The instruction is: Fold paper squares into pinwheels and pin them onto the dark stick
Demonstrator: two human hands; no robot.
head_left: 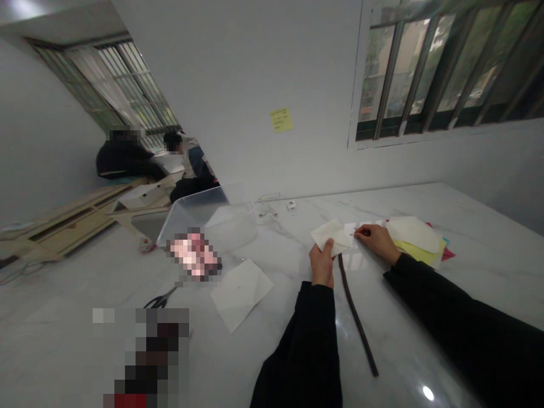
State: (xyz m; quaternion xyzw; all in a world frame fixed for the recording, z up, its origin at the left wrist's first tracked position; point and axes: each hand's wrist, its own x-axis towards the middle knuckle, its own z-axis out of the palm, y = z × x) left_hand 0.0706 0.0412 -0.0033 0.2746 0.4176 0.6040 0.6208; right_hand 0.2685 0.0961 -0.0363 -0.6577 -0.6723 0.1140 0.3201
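Note:
My left hand [322, 265] is closed on a folded cream piece of paper [328, 231], with the thumb on top. To its right, my right hand [376, 241] has thumb and forefinger pinched together; whatever is between them is too small to name. Tiny dark bits show on a small white piece [349, 228] between the two hands. Below the folded paper a long thin dark brown stick [356, 317] lies on the table. Beyond my right wrist is a pile of cream, yellow, red and blue paper [414, 233]. A square cream sheet [241, 292] lies left of my left forearm.
Black-handled scissors [159, 301], a pixelated pink item and a clear plastic bin [212, 212] are on the left. A white plug [291, 205] and a thin cable [267, 211] lie by the wall, below a yellow note [281, 120]. Two people sit at the back left.

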